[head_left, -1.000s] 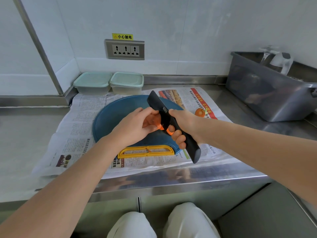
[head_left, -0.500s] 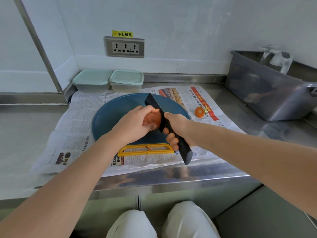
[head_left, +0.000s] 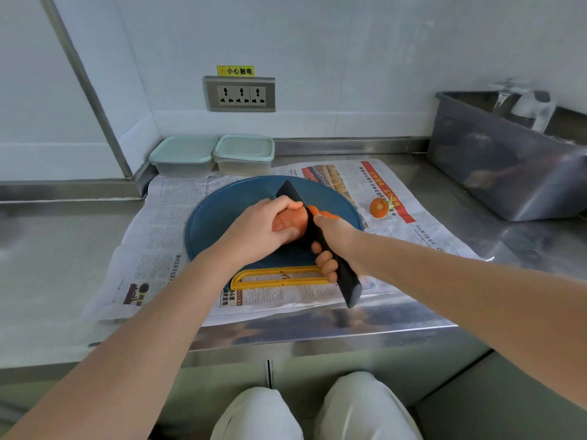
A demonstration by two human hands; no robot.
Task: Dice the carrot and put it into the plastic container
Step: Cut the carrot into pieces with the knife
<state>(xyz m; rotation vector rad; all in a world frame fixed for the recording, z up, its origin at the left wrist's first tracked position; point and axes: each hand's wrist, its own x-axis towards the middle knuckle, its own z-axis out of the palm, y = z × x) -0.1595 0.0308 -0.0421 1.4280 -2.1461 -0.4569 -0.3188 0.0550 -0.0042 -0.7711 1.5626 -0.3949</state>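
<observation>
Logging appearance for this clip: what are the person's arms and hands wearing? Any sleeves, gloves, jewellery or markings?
Nothing is worn on them. The left hand and right hand have no gloves or rings. The left forearm and right forearm are bare to the picture's edge, with no sleeve, watch, band or marking in view. The only clothing visible is whitish trousers.

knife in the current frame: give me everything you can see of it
The knife is all black and matte, with a broad blade and a thick rounded handle. It runs diagonally, tip away and left, handle end over the newspaper. The right hand grips the handle, fingers curled round it. The blade stands edge down against the carrot, which the left hand holds on the blue round board.
</observation>
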